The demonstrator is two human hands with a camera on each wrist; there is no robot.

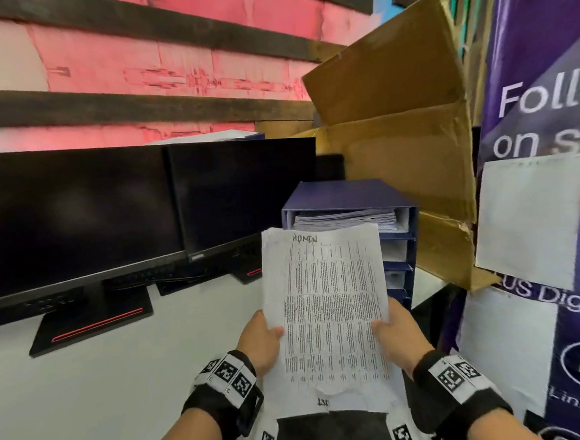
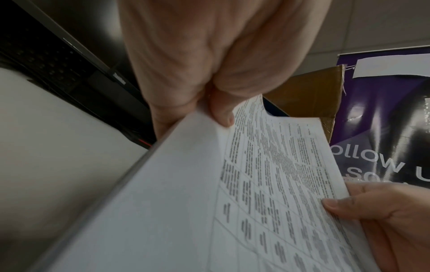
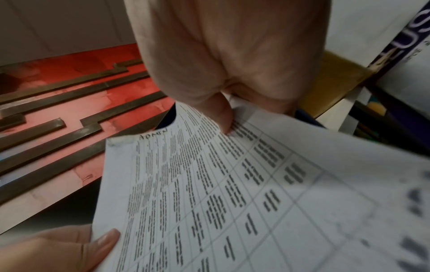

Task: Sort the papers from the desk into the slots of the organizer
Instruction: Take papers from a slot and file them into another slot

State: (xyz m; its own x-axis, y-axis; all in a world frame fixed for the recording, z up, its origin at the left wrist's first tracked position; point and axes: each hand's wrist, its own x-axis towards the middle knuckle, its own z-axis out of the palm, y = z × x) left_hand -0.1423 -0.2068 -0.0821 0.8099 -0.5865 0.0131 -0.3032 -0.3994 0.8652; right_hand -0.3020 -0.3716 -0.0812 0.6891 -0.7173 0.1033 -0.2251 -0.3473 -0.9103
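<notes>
I hold a stack of printed papers (image 1: 329,306) headed "ADMIN" in handwriting, raised in front of me. My left hand (image 1: 261,342) pinches its left edge, thumb on top. My right hand (image 1: 397,332) pinches the right edge the same way. The left wrist view shows the papers (image 2: 256,193) under my left thumb (image 2: 222,114). In the right wrist view the papers (image 3: 209,184) sit under my right thumb (image 3: 223,117). Just behind the stack stands a blue organizer (image 1: 355,236) with stacked slots; its top slot holds a pile of sheets (image 1: 347,219). More paper (image 1: 335,402) lies beneath the held stack.
Two dark monitors (image 1: 75,217) (image 1: 245,192) stand on the white desk (image 1: 104,387) to the left. An open cardboard box (image 1: 406,143) leans behind the organizer. A purple banner (image 1: 555,201) with a white sheet taped on it fills the right side.
</notes>
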